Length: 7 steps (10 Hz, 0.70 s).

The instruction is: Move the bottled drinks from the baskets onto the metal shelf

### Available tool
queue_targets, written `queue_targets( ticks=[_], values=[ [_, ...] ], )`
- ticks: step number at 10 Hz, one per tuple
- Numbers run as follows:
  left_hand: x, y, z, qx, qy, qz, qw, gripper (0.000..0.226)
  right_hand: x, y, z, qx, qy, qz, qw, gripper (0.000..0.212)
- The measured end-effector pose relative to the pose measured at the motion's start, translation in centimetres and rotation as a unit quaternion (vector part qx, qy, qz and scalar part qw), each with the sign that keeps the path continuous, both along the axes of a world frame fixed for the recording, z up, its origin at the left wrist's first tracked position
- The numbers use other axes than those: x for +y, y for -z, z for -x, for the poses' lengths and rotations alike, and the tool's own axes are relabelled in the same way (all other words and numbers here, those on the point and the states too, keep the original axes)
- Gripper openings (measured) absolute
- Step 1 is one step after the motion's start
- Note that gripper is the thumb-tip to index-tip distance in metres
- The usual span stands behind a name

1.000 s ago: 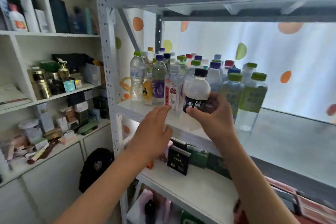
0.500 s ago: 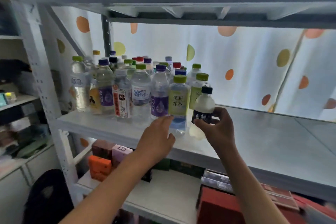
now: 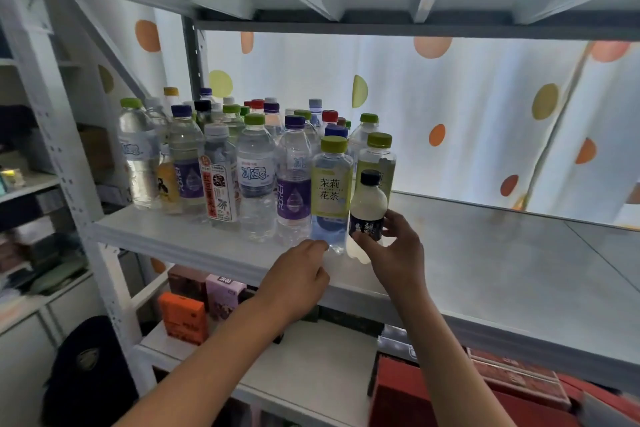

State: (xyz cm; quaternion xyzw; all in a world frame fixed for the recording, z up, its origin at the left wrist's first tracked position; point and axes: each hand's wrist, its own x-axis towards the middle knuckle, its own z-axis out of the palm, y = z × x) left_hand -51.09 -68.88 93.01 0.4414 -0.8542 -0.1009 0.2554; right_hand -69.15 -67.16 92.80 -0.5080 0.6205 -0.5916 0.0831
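We're at the placing step: right hand sets the small milky bottle, black cap and dark label, onto the metal shelf at the right end of the front row. It stands upright, base looks down on the shelf, touching or just beside the jasmine tea bottle. Right-hand fingers and thumb are curled round the dark label, clamped on it.

Left hand holds nothing. Its fingers are loosely curled at the shelf's front edge, fingertips just beside the tea bottle's base; can't tell whether they touch it.

Next move, our read: let go cleanly, pulling the hand right so it doesn't knock the packed bottles, then back down for another. Baskets aren't in view, so we can't tell how many remain.
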Motion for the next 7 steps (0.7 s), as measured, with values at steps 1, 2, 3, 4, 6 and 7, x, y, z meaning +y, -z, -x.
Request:
queue_targets(
  ticks=[1,2,3,4,6,7],
  values=[
    [0.0,0.0,-0.1,-0.014,0.000,-0.004,1.000,0.042,0.1,0.2,0.1,0.010,0.009,-0.015,1.000,0.057],
    [0.2,0.1,0.2,-0.019,0.005,0.006,1.000,0.041,0.0,0.1,0.1,0.013,0.011,-0.025,1.000,0.052],
    [0.8,0.2,0.3,-0.019,0.001,0.011,1.000,0.036,0.2,0.2,-0.1,0.002,0.013,-0.039,0.999,0.051],
    [1.3,0.1,0.2,-0.014,-0.003,0.025,1.000,0.034,0.5,0.4,-0.2,-0.022,0.018,-0.061,0.998,0.063],
    [3.5,-1.8,-1.2,-0.039,0.091,0.122,0.988,0.041,3.9,0.2,-1.4,-0.018,0.054,-0.080,0.995,0.069],
    [3.8,-2.9,-2.3,-0.043,0.091,0.149,0.984,0.045,6.2,0.1,-3.0,0.007,0.068,-0.032,0.997,0.051]
  ],
)
